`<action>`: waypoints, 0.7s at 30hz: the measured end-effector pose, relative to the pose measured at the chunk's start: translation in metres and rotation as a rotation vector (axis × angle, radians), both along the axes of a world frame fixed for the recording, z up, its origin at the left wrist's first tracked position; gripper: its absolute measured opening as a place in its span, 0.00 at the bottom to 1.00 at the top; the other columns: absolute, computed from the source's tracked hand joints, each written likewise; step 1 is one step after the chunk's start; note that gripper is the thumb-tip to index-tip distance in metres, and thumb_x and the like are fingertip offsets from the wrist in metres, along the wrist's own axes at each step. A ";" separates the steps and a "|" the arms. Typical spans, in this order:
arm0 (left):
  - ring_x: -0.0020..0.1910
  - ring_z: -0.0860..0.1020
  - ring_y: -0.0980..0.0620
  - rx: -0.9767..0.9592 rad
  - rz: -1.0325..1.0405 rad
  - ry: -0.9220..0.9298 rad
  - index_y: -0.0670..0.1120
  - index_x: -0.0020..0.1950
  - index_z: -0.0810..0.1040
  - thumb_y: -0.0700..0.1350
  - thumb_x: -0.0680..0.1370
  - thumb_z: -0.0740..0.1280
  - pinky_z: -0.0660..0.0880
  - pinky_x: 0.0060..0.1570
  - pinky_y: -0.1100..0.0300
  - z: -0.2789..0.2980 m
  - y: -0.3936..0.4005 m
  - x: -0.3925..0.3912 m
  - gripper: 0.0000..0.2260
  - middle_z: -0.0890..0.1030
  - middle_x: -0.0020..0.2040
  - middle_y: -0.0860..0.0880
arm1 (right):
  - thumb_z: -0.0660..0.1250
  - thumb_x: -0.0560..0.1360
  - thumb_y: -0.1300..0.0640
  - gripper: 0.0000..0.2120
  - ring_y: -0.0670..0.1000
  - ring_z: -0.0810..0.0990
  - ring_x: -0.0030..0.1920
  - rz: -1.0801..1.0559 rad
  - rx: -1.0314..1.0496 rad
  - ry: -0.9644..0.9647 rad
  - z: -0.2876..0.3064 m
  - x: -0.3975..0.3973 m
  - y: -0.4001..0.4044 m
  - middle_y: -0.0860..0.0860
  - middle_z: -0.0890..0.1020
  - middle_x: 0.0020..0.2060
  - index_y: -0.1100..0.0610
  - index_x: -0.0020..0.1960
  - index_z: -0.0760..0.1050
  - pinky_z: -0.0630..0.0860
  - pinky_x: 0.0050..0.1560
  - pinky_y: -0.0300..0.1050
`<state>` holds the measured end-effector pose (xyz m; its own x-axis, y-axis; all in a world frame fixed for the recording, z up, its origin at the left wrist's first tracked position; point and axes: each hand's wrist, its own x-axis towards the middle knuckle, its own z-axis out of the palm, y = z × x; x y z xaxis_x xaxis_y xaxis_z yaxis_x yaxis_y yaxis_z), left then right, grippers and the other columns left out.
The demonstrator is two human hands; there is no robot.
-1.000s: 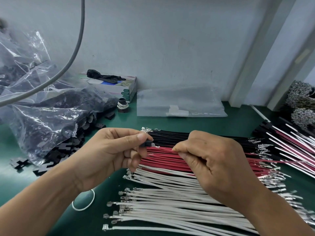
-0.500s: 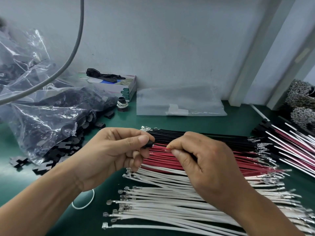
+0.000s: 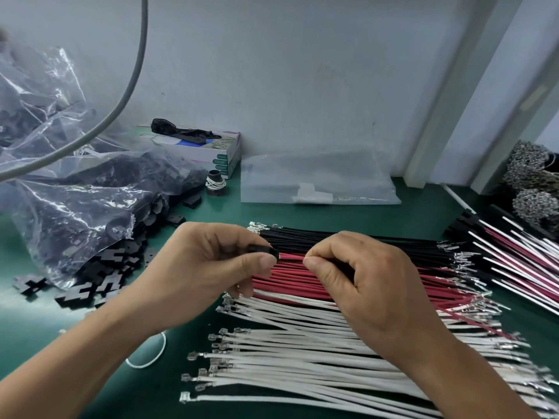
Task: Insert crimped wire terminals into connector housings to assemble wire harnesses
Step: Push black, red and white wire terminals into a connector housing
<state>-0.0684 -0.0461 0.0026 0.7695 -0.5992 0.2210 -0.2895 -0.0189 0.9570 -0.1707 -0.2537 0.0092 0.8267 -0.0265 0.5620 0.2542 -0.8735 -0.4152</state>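
Left hand (image 3: 208,267) pinching a small black plastic connector housing (image 3: 262,251); right hand (image 3: 360,285) pinching a red insulated wire (image 3: 291,257) at the housing's opening.

Both held just above the rows of loose wires on the green counter (image 3: 332,214): black crimped wires (image 3: 393,244) farthest, red crimped wires (image 3: 290,281) in the middle, white crimped wires (image 3: 287,358) nearest. Left, a clear plastic bag of black housings (image 3: 75,204), some spilled beside it. Right, a batch of black-ended red-and-white harnesses (image 3: 514,252). Behind, a flat clear plastic pouch (image 3: 317,179) and a white cardboard box (image 3: 211,149) against the wall.
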 end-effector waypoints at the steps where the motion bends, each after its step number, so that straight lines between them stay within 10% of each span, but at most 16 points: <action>1: 0.30 0.81 0.49 -0.006 0.001 0.010 0.50 0.47 0.88 0.55 0.70 0.78 0.80 0.31 0.59 0.000 0.000 0.000 0.12 0.86 0.38 0.42 | 0.64 0.79 0.46 0.09 0.44 0.80 0.41 0.003 0.006 -0.011 0.000 0.000 -0.001 0.40 0.80 0.38 0.47 0.45 0.80 0.77 0.40 0.47; 21: 0.28 0.81 0.52 -0.061 -0.077 0.061 0.44 0.45 0.88 0.52 0.69 0.79 0.78 0.32 0.64 -0.006 0.000 0.001 0.12 0.86 0.36 0.43 | 0.65 0.80 0.51 0.08 0.45 0.79 0.39 0.036 0.015 -0.080 -0.008 0.002 0.007 0.42 0.80 0.37 0.52 0.43 0.79 0.75 0.38 0.44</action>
<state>-0.0678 -0.0458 -0.0036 0.7345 -0.6444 0.2130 -0.2293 0.0597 0.9715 -0.1683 -0.2466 0.0015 0.7795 -0.0064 0.6263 0.3183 -0.8571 -0.4050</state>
